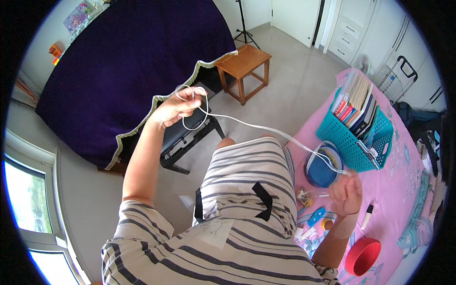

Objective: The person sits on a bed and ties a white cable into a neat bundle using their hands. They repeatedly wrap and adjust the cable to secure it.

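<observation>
My left hand [178,108] is raised left of centre, its fingers pinched on a white cord [270,129] that forms loose loops around them. From there the cord runs across in front of my striped clothes to my right hand [346,192]. That hand is closed on the cord over the pink-covered bed or table, slightly smeared by motion. Part of the cord doubles back in a loop above a round blue basket [319,175] beside the right hand. Below the hand lie a small blue item [316,217] and a tube with a black cap [366,217].
A teal basket [339,146] of books stands on the pink cloth [403,156], with a red round container [363,256] nearer me. A black bench [176,135], a wooden stool [243,61] and a large object under a dark purple cover [133,61] stand ahead and left.
</observation>
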The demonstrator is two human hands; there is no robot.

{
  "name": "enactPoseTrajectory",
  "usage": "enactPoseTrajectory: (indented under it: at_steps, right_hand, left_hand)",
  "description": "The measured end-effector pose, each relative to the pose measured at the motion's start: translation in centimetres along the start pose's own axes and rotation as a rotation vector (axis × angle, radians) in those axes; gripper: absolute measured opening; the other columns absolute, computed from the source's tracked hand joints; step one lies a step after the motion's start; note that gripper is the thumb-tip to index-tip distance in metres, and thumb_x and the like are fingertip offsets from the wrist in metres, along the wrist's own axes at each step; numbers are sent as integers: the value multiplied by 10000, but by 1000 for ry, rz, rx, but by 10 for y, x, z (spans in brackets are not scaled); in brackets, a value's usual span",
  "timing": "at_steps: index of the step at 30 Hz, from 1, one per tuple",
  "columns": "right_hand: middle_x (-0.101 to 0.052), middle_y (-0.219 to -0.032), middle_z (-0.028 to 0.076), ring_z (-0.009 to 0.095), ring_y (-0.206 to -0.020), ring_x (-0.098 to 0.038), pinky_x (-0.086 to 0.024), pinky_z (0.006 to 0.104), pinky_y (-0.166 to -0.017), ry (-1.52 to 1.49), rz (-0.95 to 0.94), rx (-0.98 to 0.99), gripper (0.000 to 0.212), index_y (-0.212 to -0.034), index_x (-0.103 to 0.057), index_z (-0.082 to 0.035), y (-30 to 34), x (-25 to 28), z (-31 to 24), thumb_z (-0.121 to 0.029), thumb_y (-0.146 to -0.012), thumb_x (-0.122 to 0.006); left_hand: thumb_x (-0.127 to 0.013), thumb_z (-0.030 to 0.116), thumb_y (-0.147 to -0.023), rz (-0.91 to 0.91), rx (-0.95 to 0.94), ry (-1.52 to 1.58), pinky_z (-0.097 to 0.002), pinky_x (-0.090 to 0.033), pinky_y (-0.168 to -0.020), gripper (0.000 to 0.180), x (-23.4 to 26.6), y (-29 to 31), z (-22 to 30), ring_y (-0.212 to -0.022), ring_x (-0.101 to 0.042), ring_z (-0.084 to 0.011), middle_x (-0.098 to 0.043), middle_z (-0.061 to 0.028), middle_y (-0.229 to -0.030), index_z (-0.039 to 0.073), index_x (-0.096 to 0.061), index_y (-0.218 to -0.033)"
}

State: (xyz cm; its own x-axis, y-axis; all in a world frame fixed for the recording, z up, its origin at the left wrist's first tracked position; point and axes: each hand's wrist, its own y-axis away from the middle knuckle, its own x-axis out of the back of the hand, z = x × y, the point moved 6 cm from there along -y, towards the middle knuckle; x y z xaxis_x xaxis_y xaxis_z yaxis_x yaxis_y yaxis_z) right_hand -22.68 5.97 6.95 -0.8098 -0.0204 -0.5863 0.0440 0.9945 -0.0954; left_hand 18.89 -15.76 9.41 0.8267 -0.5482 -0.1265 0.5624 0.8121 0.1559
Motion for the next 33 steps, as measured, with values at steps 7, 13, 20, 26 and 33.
enactPoseTrajectory:
  at_steps: [7, 13, 20, 26, 33]
  right_hand:
    - [-295, -482, -55, 34, -362, -231, -189, 208, -378, -195, -238, 125, 217, -1101, -437, -41, 6, -9, -39, -215, -1013, -342]
    - [-317, -495, -56, 35, -365, -250, -192, 218, -375, 13, -142, 24, 252, -1137, -429, -19, 4, -33, -32, -214, -979, -438]
    - [-466, -628, -31, 8, -493, -329, -234, 178, -434, 441, -329, -362, 222, -1031, -563, -1, -34, -92, 7, -193, -977, -465]
    - [-371, -589, -53, 16, -496, -295, -240, 170, -449, 288, -332, -418, 289, -1043, -526, 7, -33, -82, 16, -248, -1005, -396]
    - [-316, -578, -42, 46, -492, -265, -247, 218, -477, 186, -315, -471, 305, -1062, -509, 25, -23, -71, 28, -242, -1000, -374]
  left_hand:
    - [-694, 93, -805, 155, 274, -76, -184, -480, -745, 544, 60, 14, -79, -784, -568, -67, -590, 19, -938, 65, -474, -1302]
    - [-627, 86, -838, 128, 470, -1095, -325, -489, -889, 385, 78, 14, -131, -1013, -596, -232, -608, -128, -1037, 44, -543, -1210]
    - [-354, 382, -996, -214, -443, -615, -304, -419, -926, 478, -217, 11, -1, -1051, -543, -182, -566, -105, -1169, 39, -441, -1316]
    - [-388, 307, -1008, -179, -310, -324, -232, -362, -609, 413, -235, -1, 2, -638, -404, -71, -438, 26, -640, 44, -485, -705]
    - [-382, 322, -1009, -21, -227, -129, -204, -184, -456, 381, -202, -12, -8, -483, -228, -22, -271, 88, -521, 86, -515, -740]
